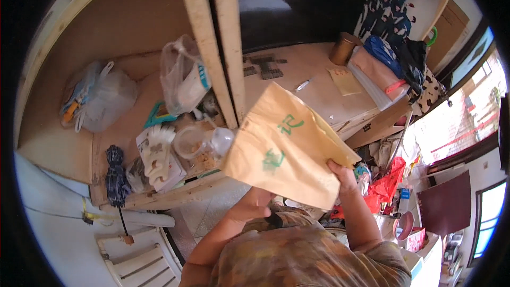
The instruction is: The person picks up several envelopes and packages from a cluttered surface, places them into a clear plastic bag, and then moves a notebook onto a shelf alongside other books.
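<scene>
A flat kraft paper bag (pixel 293 147) with green printed writing is held up in front of my chest. My right hand (pixel 343 178) grips its lower right edge, thumb on the near face and fingers behind. Along that right side the paper layers stand slightly apart. My left hand (pixel 257 206) is at the bag's lower left edge. Its thumb shows, but the paper hides the other fingers, so I cannot see whether they hold it. Past the bag lie a small kraft paper packet (pixel 343 81) and a pen-like item (pixel 303 84) on the wooden shelf (pixel 314 101).
Upright wooden posts (pixel 223 48) divide the cabinet. Its left section holds plastic bags (pixel 109 95), a clear plastic container (pixel 189 142) and a white box (pixel 171 173). A folded umbrella (pixel 115 179) overhangs the edge. Right of me are a red plastic bag (pixel 384 187) and piled items.
</scene>
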The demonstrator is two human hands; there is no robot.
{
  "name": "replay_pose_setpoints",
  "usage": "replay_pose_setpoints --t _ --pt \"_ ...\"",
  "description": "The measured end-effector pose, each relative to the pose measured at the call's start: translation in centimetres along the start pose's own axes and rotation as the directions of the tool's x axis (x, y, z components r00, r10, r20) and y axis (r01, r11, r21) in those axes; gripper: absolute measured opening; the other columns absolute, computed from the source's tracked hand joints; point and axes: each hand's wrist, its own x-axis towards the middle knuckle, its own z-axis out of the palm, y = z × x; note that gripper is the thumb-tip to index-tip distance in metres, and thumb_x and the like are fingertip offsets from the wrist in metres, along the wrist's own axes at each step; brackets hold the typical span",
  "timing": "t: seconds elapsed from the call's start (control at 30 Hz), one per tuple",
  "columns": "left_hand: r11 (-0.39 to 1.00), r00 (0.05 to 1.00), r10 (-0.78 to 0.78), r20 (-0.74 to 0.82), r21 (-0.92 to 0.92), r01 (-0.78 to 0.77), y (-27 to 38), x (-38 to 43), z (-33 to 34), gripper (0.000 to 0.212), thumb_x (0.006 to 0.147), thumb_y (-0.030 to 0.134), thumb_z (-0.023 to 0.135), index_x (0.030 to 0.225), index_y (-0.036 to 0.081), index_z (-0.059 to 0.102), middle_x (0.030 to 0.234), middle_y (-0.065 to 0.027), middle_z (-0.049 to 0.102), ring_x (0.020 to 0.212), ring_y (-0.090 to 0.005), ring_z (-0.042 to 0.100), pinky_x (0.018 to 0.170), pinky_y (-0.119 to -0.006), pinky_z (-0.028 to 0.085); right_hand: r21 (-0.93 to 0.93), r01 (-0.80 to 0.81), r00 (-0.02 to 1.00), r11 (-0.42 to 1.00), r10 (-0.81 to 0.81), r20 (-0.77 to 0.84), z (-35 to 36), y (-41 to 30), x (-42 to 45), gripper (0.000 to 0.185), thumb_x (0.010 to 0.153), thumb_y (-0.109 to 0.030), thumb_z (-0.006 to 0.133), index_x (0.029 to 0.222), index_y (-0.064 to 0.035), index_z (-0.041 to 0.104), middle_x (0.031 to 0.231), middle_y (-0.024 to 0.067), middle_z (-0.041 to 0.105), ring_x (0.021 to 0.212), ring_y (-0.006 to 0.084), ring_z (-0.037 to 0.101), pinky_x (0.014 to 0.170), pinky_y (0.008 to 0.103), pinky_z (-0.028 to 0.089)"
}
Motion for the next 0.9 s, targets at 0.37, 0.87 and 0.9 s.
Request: replay_pose_setpoints --t 0.37,0.87,0.9 --pt "0.647 0.728 0.262 -0.633 0.675 0.355 2.1 0.5 3.3 0.03 0.081 0.009 0.051 0.109 -0.002 0.049 0.107 -0.0097 0.053 0.097 -0.0182 0.05 0.084 -0.031 0.039 -0.436 0.234 0.734 0.869 0.136 0.665 0.8 -3.6 6.2 0.042 0.079 -0.012 0.059 0.118 -0.0041 0.046 0.102 0.0083 0.057 0.096 0.0146 0.051 0.081 0.0303 0.042" --pt "0.633 -0.295 0.751 -0.591 0.771 0.069 6.1 -14.6 6.2 0.039 0.082 0.014 0.051 0.114 -0.006 0.04 0.11 -0.0113 0.048 0.093 -0.0202 0.051 0.079 -0.032 0.044 -0.949 0.002 0.971 -0.317 -0.226 0.077 -2.2 -3.0 33.6 0.046 0.071 -0.042 0.055 0.103 -0.0094 0.049 0.091 0.0155 0.06 0.09 0.0337 0.056 0.077 0.0401 0.044" --pt "0.634 -0.377 0.736 -0.562 0.768 0.092 5.9 -15.1 6.5 0.039 0.082 0.014 0.051 0.114 -0.006 0.04 0.109 -0.0113 0.048 0.092 -0.0199 0.051 0.078 -0.031 0.045 -0.941 -0.035 0.968 -0.337 -0.244 0.051 -2.0 -2.9 34.0 0.047 0.071 -0.043 0.054 0.103 -0.0094 0.048 0.09 0.0155 0.06 0.09 0.033 0.056 0.077 0.0404 0.044"
